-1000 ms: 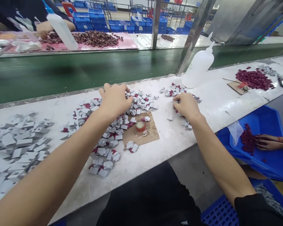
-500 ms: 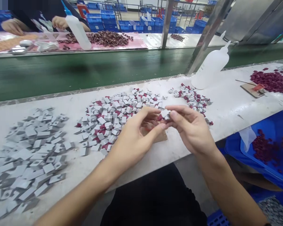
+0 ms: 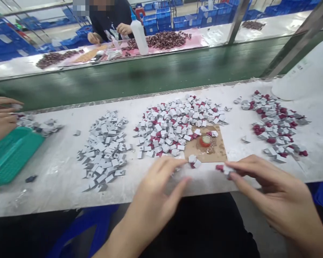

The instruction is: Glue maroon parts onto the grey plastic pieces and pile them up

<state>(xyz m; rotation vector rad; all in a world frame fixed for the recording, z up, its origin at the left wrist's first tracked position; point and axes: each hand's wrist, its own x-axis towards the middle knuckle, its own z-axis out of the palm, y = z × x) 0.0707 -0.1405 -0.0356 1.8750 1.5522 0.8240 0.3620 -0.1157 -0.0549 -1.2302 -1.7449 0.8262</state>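
My right hand [image 3: 277, 190] pinches a small grey block joined to a maroon part [image 3: 226, 169] between thumb and fingertips, just over the table's front edge. My left hand [image 3: 158, 197] is apart from it, thumb and forefinger spread; a pale bit shows blurred between them, and I cannot tell whether it is touched. Beyond my hands lies a brown cardboard piece [image 3: 219, 152] with a small red-rimmed round pot [image 3: 205, 140] and wet liquid around it. A grey-and-maroon piece [image 3: 194, 162] rests at the cardboard's front edge. Behind spreads a pile of grey-and-maroon pieces [image 3: 169, 123].
Plain grey blocks [image 3: 104, 150] are heaped to the left, and another mixed pile [image 3: 278, 122] sits right. A large white bottle [image 3: 309, 71] stands back right. At far left, another person's hands [image 3: 1, 116] are above a green basket [image 3: 18, 154]. A green belt [image 3: 150, 75] runs behind.
The view has swung left. My hands, together at the small piece before, have moved apart and nearer the table edge. The left has let go; the right holds a grey-and-maroon piece.
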